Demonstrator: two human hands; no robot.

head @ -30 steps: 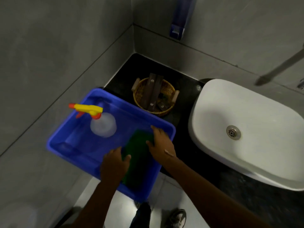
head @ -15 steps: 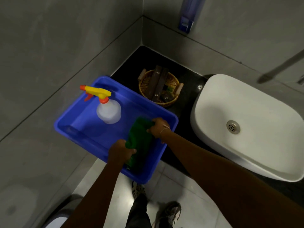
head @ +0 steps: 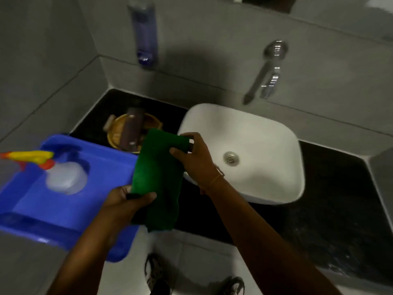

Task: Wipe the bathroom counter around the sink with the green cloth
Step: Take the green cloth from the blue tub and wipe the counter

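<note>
A: Cloth [head: 158, 179], where is it?

B: Up in the air, held between both hands. It hangs in front of the counter's near edge, stretched lengthwise, its far end toward the sink and its near end drooping below the left hand.

A: What has the left hand [head: 125, 206] got?

B: It pinches the cloth's near part, thumb lying across the top of the fabric, fingers curled under it. Just to its left is the blue tub [head: 102, 167], and that hand sits over the tub's right rim.

A: And the right hand [head: 196, 160]?

B: It grips the cloth's far end, fingers wrapped over the top corner, thumb pressed to the fabric's side. Directly right of it, and partly behind it, is the white sink [head: 261, 145]; the wrist overlaps the sink's near-left rim in this view, though I cannot tell if it touches.

A: The counter [head: 331, 199]?

B: Dark and speckled, running right of the right forearm and behind both hands, around the sink.

A: Anything else near the hands?

B: Beyond the cloth's far end, a woven basket [head: 119, 133] stands on the counter with a dark strip across it. Left of the left hand, a spray bottle [head: 66, 177] with a yellow and orange trigger stands in the tub. A tap [head: 270, 69] juts from the wall beyond the right hand, and a dispenser [head: 144, 30] hangs on the wall beyond the basket. All rather blurred.
</note>
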